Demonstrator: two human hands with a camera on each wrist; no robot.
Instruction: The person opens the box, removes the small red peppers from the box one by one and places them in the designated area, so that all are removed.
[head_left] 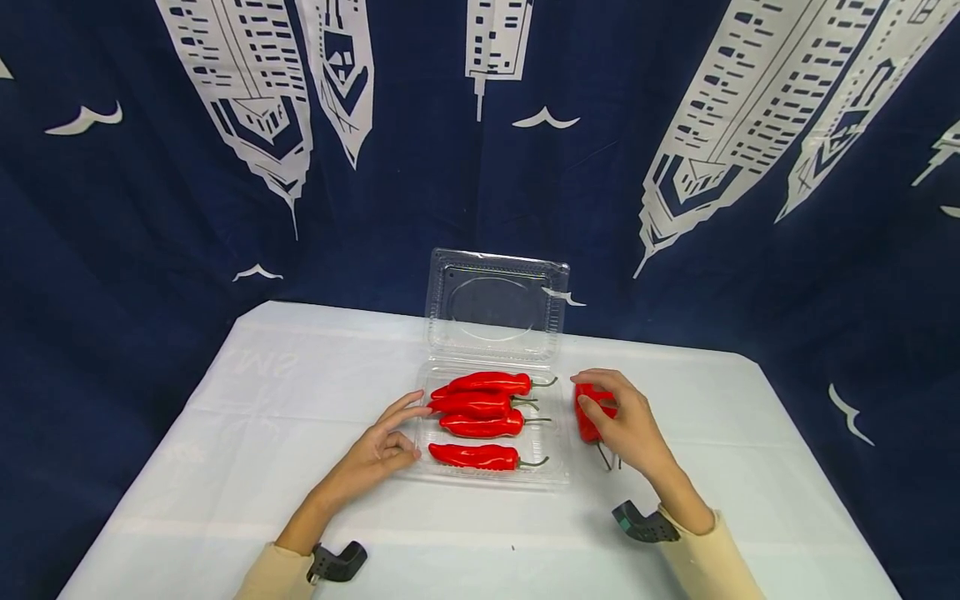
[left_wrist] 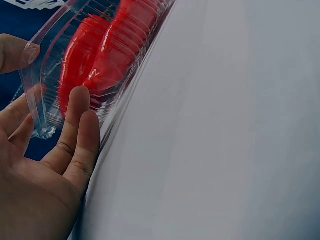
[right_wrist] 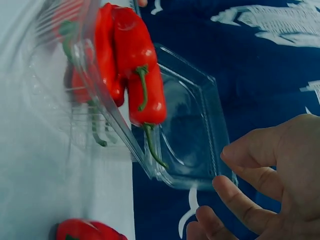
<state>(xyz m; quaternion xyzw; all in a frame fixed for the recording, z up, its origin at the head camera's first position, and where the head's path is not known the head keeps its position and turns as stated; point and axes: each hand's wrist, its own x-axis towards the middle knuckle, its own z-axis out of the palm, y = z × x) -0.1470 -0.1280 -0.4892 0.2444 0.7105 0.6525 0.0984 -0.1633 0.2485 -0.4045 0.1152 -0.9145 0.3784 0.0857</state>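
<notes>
Several red peppers with green stems, among them the nearest pepper [head_left: 474, 457], lie in the base of a clear hinged plastic container [head_left: 558, 477]. My left hand [head_left: 375, 450] is at the container's left side, its fingers spread and touching the clear wall. In the left wrist view, fingertips [left_wrist: 79, 100] rest against that wall beside the peppers. To the right of the container, more red peppers [head_left: 588, 423] lie on the table, partly hidden under my right hand [head_left: 621, 421]. The right wrist view shows that hand's fingers loosely bent with nothing between them.
The container's transparent lid [head_left: 495, 308] stands raised at the back. A white cloth covers the table [head_left: 660, 550]. Behind it hangs a dark blue curtain [head_left: 450, 183] printed with white buildings and birds. Each wrist wears a black band.
</notes>
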